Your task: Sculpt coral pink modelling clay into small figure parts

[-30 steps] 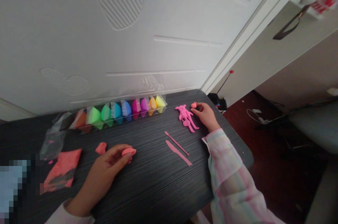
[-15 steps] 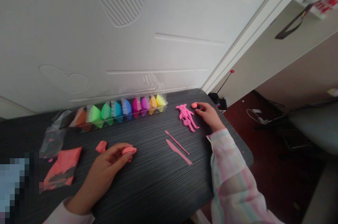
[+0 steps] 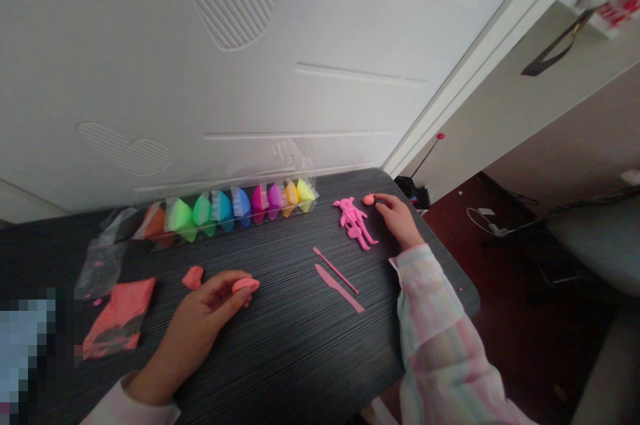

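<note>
My left hand (image 3: 203, 315) pinches a lump of coral modelling clay (image 3: 245, 285) between thumb and fingers, over the front left of the table. Just behind its knuckles lies a second coral lump of clay (image 3: 193, 277). At the far right, my right hand (image 3: 399, 219) has its fingers apart and holds nothing. Its index fingertip is beside a small round coral clay piece (image 3: 369, 199) with a little pointed top; whether they touch I cannot tell. Left of that piece a pink clay figure (image 3: 354, 221) with ears, arms and legs lies flat.
A pink plastic knife (image 3: 340, 288) and a thin pink modelling tool (image 3: 336, 271) lie mid-table. Along the white panel runs a row of coloured clay packets (image 3: 220, 213). An opened coral clay packet (image 3: 123, 311) lies at left. The dark table (image 3: 280, 351) ends at right.
My right index finger and thumb have drawn slightly apart and back from the small round clay piece, which stays in place. My left hand keeps its hold on the clay.
</note>
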Tool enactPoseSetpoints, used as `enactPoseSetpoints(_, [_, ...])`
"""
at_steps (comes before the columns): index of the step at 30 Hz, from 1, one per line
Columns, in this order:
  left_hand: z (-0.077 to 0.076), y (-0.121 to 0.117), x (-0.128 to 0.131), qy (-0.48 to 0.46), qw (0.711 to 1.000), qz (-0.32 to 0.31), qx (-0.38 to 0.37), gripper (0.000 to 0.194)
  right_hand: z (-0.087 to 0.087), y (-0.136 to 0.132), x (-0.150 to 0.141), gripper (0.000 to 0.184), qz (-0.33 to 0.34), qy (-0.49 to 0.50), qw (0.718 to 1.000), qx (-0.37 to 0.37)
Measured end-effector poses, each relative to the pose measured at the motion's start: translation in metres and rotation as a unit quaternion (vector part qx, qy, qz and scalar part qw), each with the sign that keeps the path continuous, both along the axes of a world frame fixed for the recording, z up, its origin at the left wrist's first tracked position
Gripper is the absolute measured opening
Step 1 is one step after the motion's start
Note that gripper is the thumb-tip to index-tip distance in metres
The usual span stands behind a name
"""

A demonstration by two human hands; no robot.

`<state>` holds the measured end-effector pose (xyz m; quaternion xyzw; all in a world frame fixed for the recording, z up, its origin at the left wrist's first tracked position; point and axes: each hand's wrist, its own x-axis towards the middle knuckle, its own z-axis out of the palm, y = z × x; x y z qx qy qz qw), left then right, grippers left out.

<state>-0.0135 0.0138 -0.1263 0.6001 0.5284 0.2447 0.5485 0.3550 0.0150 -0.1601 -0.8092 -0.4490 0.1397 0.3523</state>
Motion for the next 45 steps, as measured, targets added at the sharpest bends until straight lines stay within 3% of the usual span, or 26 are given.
enactPoseSetpoints(6, [-0.001, -0.001, 0.0, -0.006, 1.0, 0.006, -0.019, 0.025, 0.004, 0.003, -0.01, 0.04, -0.002, 0.014, 0.999, 0.048])
enactPoseSetpoints(10, [-0.006, 0.0, -0.001, -0.006, 1.0, -0.004, -0.009, 0.025, 0.023, -0.001, -0.029, 0.042, 0.007, 0.058, 0.994, 0.088])
enactPoseSetpoints(14, [-0.005, -0.002, -0.001, 0.006, 1.0, -0.017, 0.014, 0.024, 0.053, -0.016, -0.079, 0.035, 0.094, 0.129, 0.981, 0.113])
enactPoseSetpoints(17, [-0.003, -0.006, 0.001, 0.032, 0.998, -0.03, 0.054, 0.023, 0.07, -0.031, -0.124, 0.026, 0.205, 0.155, 0.959, 0.119])
enactPoseSetpoints(22, [-0.006, -0.01, 0.003, 0.099, 0.981, -0.074, 0.148, 0.024, 0.081, -0.048, -0.164, 0.022, 0.313, 0.147, 0.932, 0.106])
enactPoseSetpoints(36, [-0.012, -0.01, 0.001, 0.086, 0.983, -0.084, 0.142, 0.024, 0.077, -0.053, -0.165, 0.026, 0.376, 0.051, 0.913, 0.151])
enactPoseSetpoints(45, [-0.015, -0.01, 0.001, 0.079, 0.983, -0.076, 0.149, 0.022, 0.072, -0.048, -0.161, 0.021, 0.361, 0.018, 0.923, 0.132])
